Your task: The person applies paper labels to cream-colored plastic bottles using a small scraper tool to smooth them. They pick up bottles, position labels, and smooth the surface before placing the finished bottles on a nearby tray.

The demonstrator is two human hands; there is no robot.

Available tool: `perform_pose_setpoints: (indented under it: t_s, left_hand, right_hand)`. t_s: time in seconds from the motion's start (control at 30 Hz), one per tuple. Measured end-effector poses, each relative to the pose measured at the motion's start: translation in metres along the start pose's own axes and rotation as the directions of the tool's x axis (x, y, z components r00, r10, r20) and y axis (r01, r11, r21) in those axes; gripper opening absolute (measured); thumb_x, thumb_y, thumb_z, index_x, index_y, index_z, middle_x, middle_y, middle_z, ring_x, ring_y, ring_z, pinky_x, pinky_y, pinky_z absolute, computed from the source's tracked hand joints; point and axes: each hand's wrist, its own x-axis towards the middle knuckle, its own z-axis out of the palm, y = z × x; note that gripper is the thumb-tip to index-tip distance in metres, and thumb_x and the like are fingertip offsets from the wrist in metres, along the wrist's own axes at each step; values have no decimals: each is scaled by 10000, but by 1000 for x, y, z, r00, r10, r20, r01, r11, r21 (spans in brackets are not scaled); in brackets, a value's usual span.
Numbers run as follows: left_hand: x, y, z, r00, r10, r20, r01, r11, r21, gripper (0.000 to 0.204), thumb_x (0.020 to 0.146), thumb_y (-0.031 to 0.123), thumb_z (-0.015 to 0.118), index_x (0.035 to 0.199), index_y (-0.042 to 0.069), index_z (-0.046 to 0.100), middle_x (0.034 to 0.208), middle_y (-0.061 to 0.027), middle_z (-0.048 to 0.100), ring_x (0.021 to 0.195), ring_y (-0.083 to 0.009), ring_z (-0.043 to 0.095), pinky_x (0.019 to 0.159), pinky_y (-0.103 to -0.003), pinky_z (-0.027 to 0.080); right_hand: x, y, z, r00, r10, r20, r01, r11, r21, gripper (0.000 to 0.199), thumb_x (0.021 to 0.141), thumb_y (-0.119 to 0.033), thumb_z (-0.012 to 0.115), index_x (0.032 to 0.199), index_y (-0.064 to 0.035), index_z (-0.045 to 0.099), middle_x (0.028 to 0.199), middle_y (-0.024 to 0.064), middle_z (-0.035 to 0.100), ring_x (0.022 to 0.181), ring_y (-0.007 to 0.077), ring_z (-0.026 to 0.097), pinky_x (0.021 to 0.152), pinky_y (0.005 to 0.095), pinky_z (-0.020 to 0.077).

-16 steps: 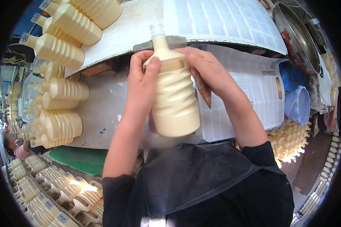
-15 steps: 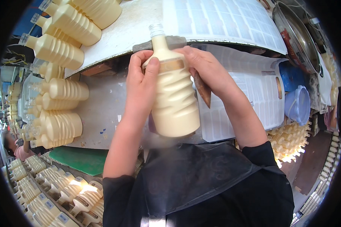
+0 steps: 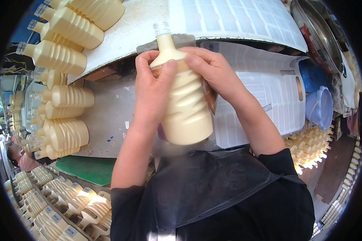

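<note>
A cream bottle with wavy ridges and a clear threaded neck lies between my hands, its base toward me. My left hand wraps its left shoulder, thumb pressed on a brown-gold label band. From the other side my right hand grips the shoulder, its thumb on the same band and nearly meeting the left one. A brown, pointed flat piece sticks out below my right palm; the hand hides its upper part. Behind the bottle's neck is a grey block.
Cream bottles line the left side; labelled ones fill the lower left. Translucent label sheets lie on the right, more sheets on the raised white shelf. A lavender bucket stands at right. Another person is far left.
My right hand has shifted left, and its thumb has come across onto the label band. The bottle's neck has tipped slightly left. The brown piece now sits closer against the bottle.
</note>
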Motion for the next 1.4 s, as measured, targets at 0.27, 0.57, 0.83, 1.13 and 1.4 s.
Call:
perform_pose_setpoints:
  t_s: [0.27,0.57,0.83,1.13,1.4]
  left_hand:
    - [1,-3,-3,993,114,-15,-111,988,108,467,1037,356,589,1311,0,460,1203,-186,611,1037,-225,616,910,-359,510]
    - [1,-5,-1,995,90,-28,-87,990,111,450,1046,362,574,1302,6,470,1164,-181,632,1034,-239,620,920,-362,502]
    - [3,-10,-3,991,132,-24,-128,984,121,455,1049,374,566,1288,-5,486,1164,-188,638,1037,-244,628,920,-365,502]
    - [-8,-18,-12,998,-46,47,62,905,-420,416,1107,332,479,1387,25,503,1228,-80,628,1099,-153,614,990,-331,508]
    - [-8,-27,-13,983,-114,144,172,844,-508,416,1105,335,485,1393,36,509,1272,-92,632,1136,-159,608,1009,-341,499]
  right_hand:
    - [0,-24,-6,957,286,42,-284,958,-44,520,1044,-417,553,1323,14,636,1079,79,721,956,82,644,865,246,516]
    - [1,-9,6,998,-16,-52,3,972,-235,493,1028,-459,535,1157,-13,701,1020,117,738,963,199,676,881,338,511]
    - [-1,0,4,998,-28,-63,13,972,-234,476,1051,-426,500,1181,-10,689,1053,116,733,992,201,666,903,336,502]
    - [-6,-39,-20,958,89,-273,-42,984,173,346,1018,-276,577,1134,28,691,1025,74,731,937,159,682,876,283,535]
    - [-27,-20,17,871,-333,-361,94,834,-543,314,955,-114,695,1237,19,661,1118,74,723,993,135,670,892,282,535]
